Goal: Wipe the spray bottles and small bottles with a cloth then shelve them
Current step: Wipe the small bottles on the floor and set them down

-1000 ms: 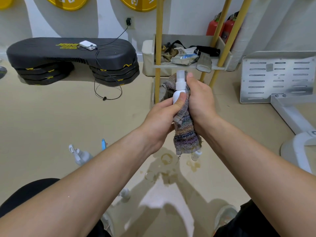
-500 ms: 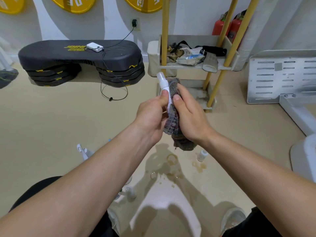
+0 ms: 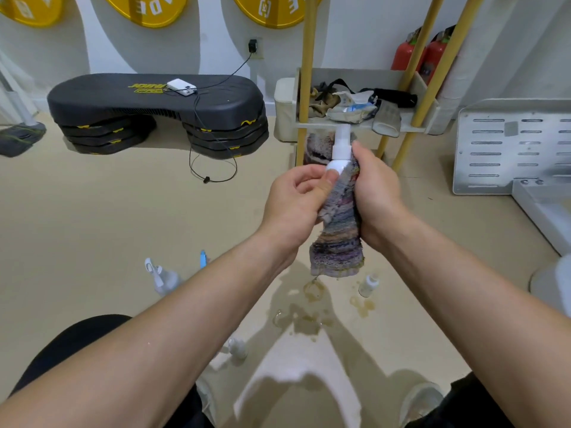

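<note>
Bottle (image 3: 340, 151) stood upright, nozzle up, between my hands — left hand (image 3: 296, 205) pinching its shoulder, right hand (image 3: 378, 193) gripping the cloth (image 3: 340, 223) wrapped round its body — with the shelf (image 3: 411, 126) straight ahead.

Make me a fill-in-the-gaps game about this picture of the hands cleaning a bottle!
The right hand holds a striped woven cloth around a small ____ plastic spray bottle, which the left hand pinches.
A flat white box with a cable lies on the ____ step platform.
Two ____ fire extinguishers stand side by side.
A tiny clear bottle stands on the beige ____.
Missing words: white, black, red, floor.
</note>
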